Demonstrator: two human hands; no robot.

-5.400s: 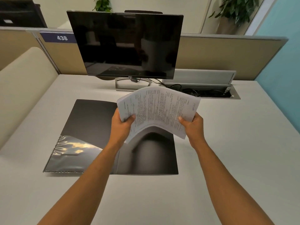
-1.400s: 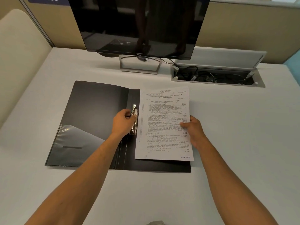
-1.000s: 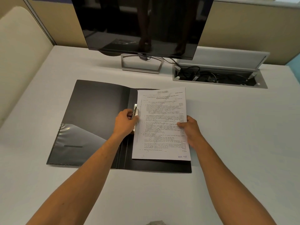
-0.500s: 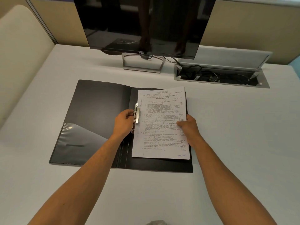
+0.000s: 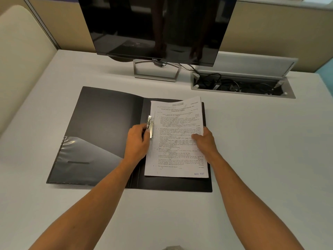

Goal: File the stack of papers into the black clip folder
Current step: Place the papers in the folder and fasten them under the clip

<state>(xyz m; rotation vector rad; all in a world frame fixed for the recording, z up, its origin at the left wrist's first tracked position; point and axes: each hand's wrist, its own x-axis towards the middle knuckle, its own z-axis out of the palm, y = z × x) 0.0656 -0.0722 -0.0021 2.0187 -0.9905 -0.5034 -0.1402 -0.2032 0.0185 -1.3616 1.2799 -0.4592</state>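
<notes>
Pinched by left hand (image 5: 137, 141): metal clip (image 5: 150, 125), lever raised, at folder spine. Pressed flat under right hand (image 5: 204, 141), thumb on top: stack of papers (image 5: 177, 134), on right half of black clip folder (image 5: 108, 123), open on desk (image 5: 261, 159). Monitor (image 5: 156, 27) at 12 o'clock; cable tray (image 5: 241, 85) at 1 o'clock.

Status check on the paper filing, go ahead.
Left hand on metal clip. Right hand pinning papers on open folder. Nothing blocking.

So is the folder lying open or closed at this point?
Open: the folder lies spread flat on the desk, with the papers on its right half.
</notes>
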